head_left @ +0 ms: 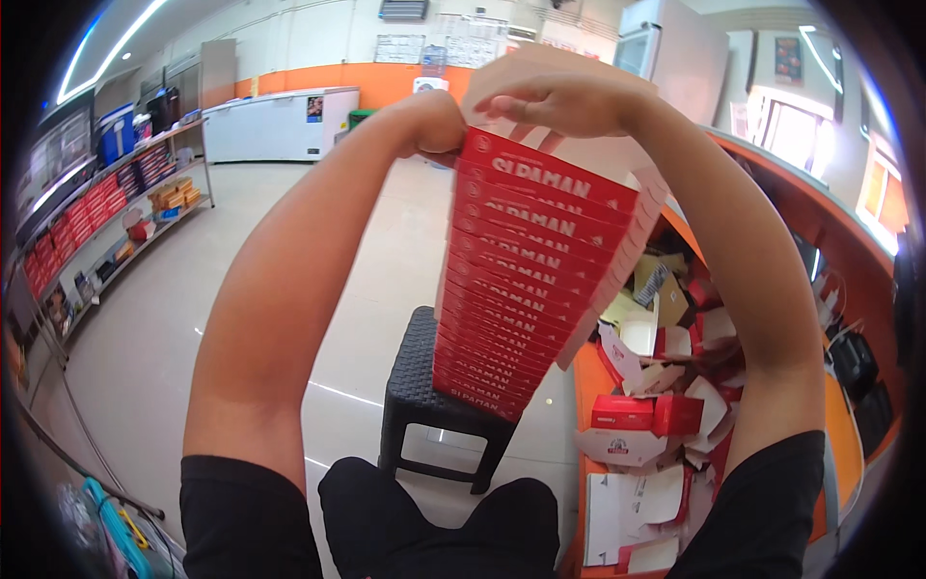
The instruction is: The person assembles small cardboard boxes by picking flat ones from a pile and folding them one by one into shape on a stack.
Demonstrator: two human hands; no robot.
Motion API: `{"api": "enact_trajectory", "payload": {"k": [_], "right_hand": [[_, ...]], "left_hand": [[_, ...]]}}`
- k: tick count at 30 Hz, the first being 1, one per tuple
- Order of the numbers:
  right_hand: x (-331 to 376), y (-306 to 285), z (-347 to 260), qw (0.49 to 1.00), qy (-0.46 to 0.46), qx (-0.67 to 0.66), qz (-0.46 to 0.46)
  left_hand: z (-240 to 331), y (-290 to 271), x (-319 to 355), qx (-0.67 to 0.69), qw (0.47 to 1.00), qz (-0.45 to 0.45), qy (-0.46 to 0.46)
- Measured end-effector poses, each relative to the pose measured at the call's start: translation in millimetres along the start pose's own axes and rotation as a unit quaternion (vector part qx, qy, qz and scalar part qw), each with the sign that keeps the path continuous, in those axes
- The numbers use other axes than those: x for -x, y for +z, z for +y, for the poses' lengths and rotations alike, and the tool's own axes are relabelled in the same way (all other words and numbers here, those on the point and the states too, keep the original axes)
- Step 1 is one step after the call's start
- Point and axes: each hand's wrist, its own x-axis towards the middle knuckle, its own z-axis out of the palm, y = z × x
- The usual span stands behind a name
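A: Step? Tall stack of red boxes [521, 289] standing on the black stool [424, 386], both hands on top.

B: Left hand [434, 121] and right hand [569, 96] grip clenched on the top box (likely seating it). Next needs steadying, since it leans toward the orange counter [849, 434].

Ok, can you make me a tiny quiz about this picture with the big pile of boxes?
1. True or false: the tall stack of red boxes stands on a black stool.
2. Which hand rests on top of the stack: A) the left hand, B) the right hand, C) neither?
3. What lies on the orange counter to the person's right?

Key
1. True.
2. B; the left hand presses the stack's upper side.
3. A heap of loose cardboard boxes, red and white, some folded, some flat.
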Motion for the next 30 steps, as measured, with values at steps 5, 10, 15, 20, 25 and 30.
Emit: {"api": "enact_trajectory", "payload": {"k": [5,10,15,20,25,30], "right_hand": [[42,-5,-17,0.993,-0.049,0.068,0.084],[119,42,-8,0.904,-0.142,-0.061,0.400],[239,249,-5,0.781,-0.074,-0.300,0.543],[332,513,32,0.613,0.491,-0.334,0.521],[421,535,74,0.561,0.615,-0.107,0.544],[462,527,166,0.400,0.786,0.012,0.471]], "left_hand": [[2,3,9,0.110,0.994,0.008,-0.026],[-55,13,28,0.342,0.936,0.083,-0.003],[-186,128,77,0.252,0.946,0.174,-0.100],[-246,251,134,-0.031,0.979,0.180,-0.085],[-258,302,169,-0.204,0.966,0.148,-0.057],[-236,312,175,-0.192,0.958,0.180,-0.117]]}}
